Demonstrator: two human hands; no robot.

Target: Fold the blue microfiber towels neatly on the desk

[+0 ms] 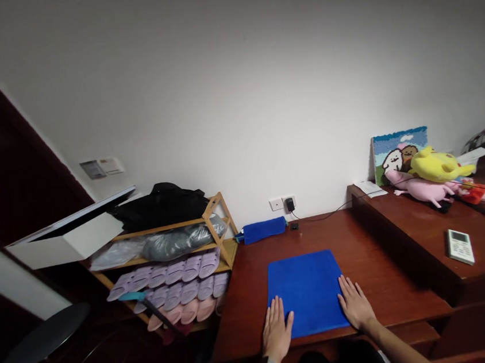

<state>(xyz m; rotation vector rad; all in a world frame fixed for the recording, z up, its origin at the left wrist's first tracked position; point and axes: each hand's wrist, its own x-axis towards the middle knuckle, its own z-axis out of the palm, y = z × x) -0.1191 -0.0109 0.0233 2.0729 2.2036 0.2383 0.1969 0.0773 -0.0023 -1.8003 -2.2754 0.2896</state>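
Starting well left of the left fingers (pixel 275 309), notes a white box (pixel 46 252) and a black bag (pixel 162 207) at the top of a wooden rack (pixel 211 206), with rows of slippers (pixel 157 276) lower down. Coming nearer, straight beyond those same fingers, finds a blue bundle (pixel 265 230) toward the back of the counter (pixel 246 302), out of reach of any touch. Lays the left fingers flat, straight and slightly parted along the left edge of a blue cloth (pixel 307 293), gripping nothing. Has the blue cloth between the left fingers and the right fingers (pixel 352 294), on the counter and close to its front edge. Judging by the lie of it, counts the spreading out as done: laid in a flat, squarish shape, with far corners turned out and no bunching in sight. Shows no fold begun and no corner lifted so far; cannot tell how much smoothing, if any, to count as left. Sets the right fingers likewise, extended and loosely parted along the right edge, closed on nothing. Farther right of the right fingers, well apart, takes in a higher counter (pixel 430 231) with plush toys (pixel 434 167) in front of a picture (pixel 395 145) and, closer, a white handset (pixel 459 246).
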